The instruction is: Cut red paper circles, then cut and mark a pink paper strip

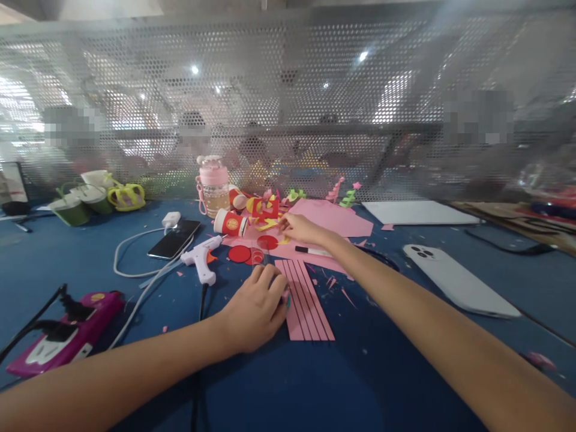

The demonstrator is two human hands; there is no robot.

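Note:
My left hand (258, 309) rests on the blue table with its fingers curled closed. A small pink and teal bit shows at its fingertips, too hidden to name. Right beside it lies a pink paper sheet cut into several strips (308, 306). My right hand (297, 228) reaches further out over the paper pile, fingers bent and a little apart, with nothing visible between them. Close to it are a yellow paper scrap (269, 224), a red paper circle (267, 242) and a black-capped white marker (312, 251). Another red circle (239, 254) lies left of these.
A white glue gun (202, 258) with a cable lies left of my left hand. Around stand a pink-lidded bottle (213, 186), a tipped red paper cup (230, 223), a black phone (174, 238), a purple power strip (67, 336) and a white phone (459, 279). Perforated metal screen (288, 102) behind.

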